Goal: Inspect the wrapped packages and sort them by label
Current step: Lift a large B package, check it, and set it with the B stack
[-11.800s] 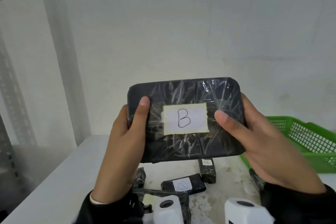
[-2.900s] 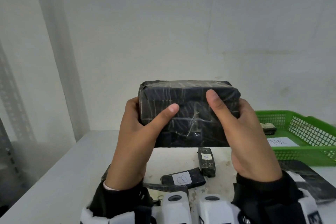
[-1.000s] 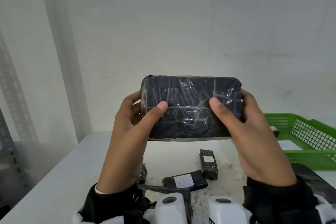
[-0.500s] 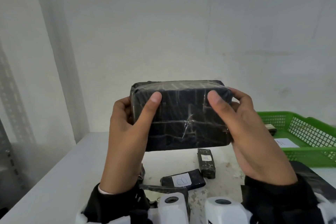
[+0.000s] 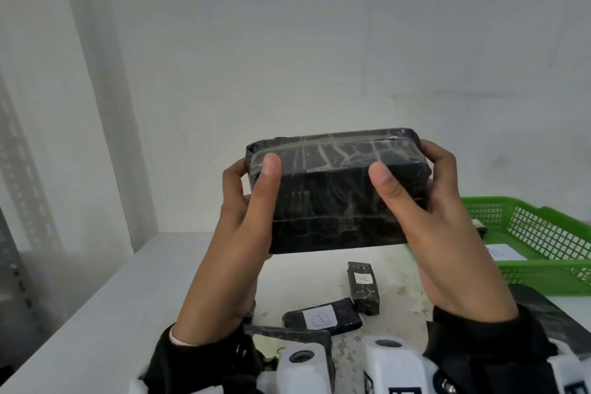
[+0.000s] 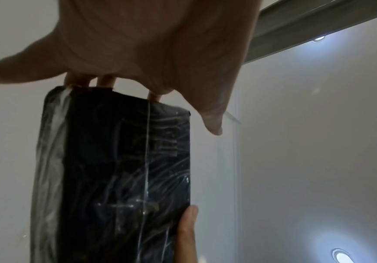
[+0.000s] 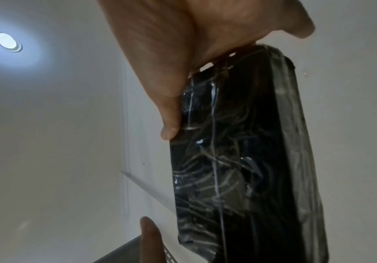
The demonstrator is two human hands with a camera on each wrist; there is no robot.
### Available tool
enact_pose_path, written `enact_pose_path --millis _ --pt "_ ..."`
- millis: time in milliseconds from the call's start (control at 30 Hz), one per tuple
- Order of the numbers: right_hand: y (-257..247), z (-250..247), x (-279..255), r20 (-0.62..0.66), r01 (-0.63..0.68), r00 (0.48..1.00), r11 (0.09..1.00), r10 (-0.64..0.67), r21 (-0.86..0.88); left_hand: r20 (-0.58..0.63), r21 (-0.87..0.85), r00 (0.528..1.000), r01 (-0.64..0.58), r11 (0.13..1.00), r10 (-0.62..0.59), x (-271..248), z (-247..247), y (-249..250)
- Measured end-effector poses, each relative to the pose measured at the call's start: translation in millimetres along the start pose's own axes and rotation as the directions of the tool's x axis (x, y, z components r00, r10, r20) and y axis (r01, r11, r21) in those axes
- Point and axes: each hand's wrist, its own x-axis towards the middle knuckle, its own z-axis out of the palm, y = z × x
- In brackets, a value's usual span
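A large black package (image 5: 335,192) wrapped in clear film is held up in front of the wall, its top tilted away; no label shows on the faces toward me. My left hand (image 5: 252,198) grips its left end, thumb on the near face. My right hand (image 5: 412,198) grips the right end the same way. The wrist views show the same package (image 6: 119,178) (image 7: 239,160) from below against the ceiling. On the white table (image 5: 96,313) lie a small black package marked B (image 5: 323,318) and another marked A (image 5: 364,286).
A green mesh basket (image 5: 543,233) stands at the right with a white paper sheet (image 5: 505,251) and a small dark item inside. More dark wrapped packages lie at the near edge by my wrists (image 5: 294,334) and at the right (image 5: 543,317). A grey metal rack post (image 5: 12,201) rises at far left.
The package has been turned over in both hands since its B label faced me; over the last second it tipped so a taped edge faces up and it shifted slightly right.
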Motion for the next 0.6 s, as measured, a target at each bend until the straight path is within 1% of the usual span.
enact_pose_path --millis 100,167,267,367,467,533,600 --pt "0.4 -3.4 1.1 0.096 -0.041 0.994 0.999 0.041 0.000 -0.043 -0.067 0.999 0.012 0.998 -0.015 1.6 2.5 -2.1" --pt "0.4 -4.7 1.8 0.124 -0.061 0.990 0.998 0.060 0.007 -0.101 -0.099 0.995 -0.021 0.995 0.011 2.6 1.4 -4.1" --pt "-0.6 -4.7 2.4 0.163 -0.119 0.980 0.992 0.110 0.046 -0.155 -0.082 0.986 -0.082 0.993 0.068 4.7 0.8 -8.2" --pt "-1.1 -3.6 2.5 0.145 -0.175 0.976 0.980 0.161 0.093 -0.168 -0.071 0.977 -0.143 0.987 0.129 3.8 4.1 -7.4" --pt "-1.8 -2.4 2.3 0.082 -0.159 0.985 0.980 0.150 0.122 -0.164 -0.103 0.968 -0.207 0.973 0.189 1.6 7.6 -4.3" --pt "-3.3 -2.4 2.6 0.063 -0.166 0.985 0.972 0.157 0.164 -0.141 -0.152 0.973 -0.203 0.967 0.183 1.7 8.3 -2.6" --pt "-4.7 -3.0 3.0 0.081 -0.187 0.982 0.959 0.173 0.214 -0.122 -0.156 0.979 -0.184 0.970 0.166 3.4 7.7 -3.2"
